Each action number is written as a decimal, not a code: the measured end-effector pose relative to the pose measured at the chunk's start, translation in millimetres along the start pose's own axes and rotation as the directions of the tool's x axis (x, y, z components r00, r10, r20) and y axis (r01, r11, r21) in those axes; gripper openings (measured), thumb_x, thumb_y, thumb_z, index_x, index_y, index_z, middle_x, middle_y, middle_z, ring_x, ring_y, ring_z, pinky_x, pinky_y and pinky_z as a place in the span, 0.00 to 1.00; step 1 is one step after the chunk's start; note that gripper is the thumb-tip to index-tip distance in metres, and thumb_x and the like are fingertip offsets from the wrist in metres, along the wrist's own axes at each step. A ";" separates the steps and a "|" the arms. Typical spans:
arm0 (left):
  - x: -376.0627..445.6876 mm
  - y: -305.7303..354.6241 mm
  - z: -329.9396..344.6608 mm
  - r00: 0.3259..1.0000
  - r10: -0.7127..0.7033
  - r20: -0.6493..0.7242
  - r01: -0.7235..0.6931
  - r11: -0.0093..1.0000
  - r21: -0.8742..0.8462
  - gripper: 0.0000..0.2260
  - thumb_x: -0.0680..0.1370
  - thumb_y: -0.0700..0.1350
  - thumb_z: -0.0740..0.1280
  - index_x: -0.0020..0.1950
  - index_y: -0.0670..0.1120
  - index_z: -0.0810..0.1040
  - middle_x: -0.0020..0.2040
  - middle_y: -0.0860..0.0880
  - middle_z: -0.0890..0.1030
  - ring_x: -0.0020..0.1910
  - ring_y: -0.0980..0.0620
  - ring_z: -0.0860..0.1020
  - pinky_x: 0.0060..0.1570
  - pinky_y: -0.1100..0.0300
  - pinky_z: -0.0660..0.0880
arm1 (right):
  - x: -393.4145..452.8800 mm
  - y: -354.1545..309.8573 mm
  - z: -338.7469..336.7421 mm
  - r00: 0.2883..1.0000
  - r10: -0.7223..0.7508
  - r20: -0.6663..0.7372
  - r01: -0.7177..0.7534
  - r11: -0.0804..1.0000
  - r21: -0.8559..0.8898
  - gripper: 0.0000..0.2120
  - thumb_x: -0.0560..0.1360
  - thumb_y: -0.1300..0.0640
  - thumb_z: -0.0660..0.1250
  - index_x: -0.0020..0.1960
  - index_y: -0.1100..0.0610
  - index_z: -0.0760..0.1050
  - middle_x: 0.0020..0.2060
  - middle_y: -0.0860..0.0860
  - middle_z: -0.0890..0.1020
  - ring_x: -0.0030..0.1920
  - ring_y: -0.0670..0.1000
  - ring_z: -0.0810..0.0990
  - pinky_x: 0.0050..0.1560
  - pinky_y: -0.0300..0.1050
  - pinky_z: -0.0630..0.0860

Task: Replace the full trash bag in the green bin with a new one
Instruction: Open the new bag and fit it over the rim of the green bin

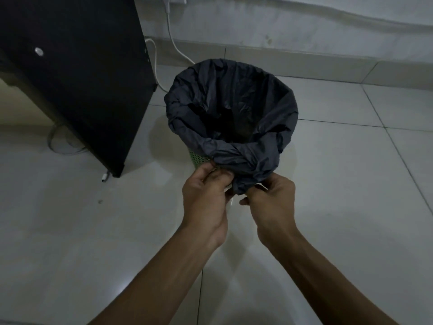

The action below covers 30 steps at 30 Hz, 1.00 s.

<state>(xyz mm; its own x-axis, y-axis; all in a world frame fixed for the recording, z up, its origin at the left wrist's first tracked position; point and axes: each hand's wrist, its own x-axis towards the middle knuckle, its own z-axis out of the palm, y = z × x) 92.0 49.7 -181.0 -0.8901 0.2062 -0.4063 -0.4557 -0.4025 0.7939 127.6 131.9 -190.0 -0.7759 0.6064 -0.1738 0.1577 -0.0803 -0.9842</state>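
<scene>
Hands: left (pixel 206 195), right (pixel 269 202) grip pinching bag (pixel 234 102) near-rim twist | bin (pixel 199 158) beside cabinet (pixel 77 78)

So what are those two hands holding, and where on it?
Both the left hand and right hand grip the dark trash bag by its bunched, twisted edge at the near rim of the green bin.
</scene>
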 end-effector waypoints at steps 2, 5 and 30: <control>3.1 -2.7 0.8 0.999 -0.001 -0.033 0.002 1.000 0.026 0.11 0.76 0.30 0.63 0.52 0.40 0.82 0.44 0.44 0.83 0.40 0.52 0.81 0.44 0.59 0.79 | 1.8 -0.8 0.1 0.999 0.030 0.020 -0.031 0.999 0.029 0.15 0.71 0.76 0.61 0.40 0.60 0.81 0.36 0.58 0.84 0.36 0.53 0.79 0.36 0.45 0.78; 7.5 -2.7 -0.4 0.999 0.010 -0.050 -0.007 0.998 0.063 0.10 0.76 0.29 0.63 0.51 0.38 0.82 0.45 0.41 0.83 0.42 0.48 0.79 0.42 0.58 0.78 | 1.6 -5.7 -4.2 0.981 0.140 0.132 -0.174 0.939 0.296 0.11 0.71 0.67 0.60 0.39 0.60 0.81 0.35 0.55 0.83 0.39 0.55 0.81 0.45 0.54 0.79; 1.8 2.5 10.3 0.969 -0.046 -0.242 0.079 0.988 0.130 0.09 0.75 0.30 0.63 0.37 0.39 0.78 0.31 0.44 0.75 0.27 0.53 0.70 0.24 0.63 0.68 | 27.5 -13.4 -6.5 0.896 0.405 0.179 -0.442 0.850 0.286 0.11 0.73 0.72 0.62 0.44 0.58 0.78 0.34 0.51 0.82 0.38 0.50 0.78 0.46 0.50 0.77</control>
<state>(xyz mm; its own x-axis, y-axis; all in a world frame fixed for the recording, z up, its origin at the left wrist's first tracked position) 89.2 58.2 -175.1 -0.8419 0.0019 -0.5396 -0.5207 -0.2653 0.8115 108.1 154.7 -181.4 -0.7411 0.3694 -0.5607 0.3021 -0.5624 -0.7697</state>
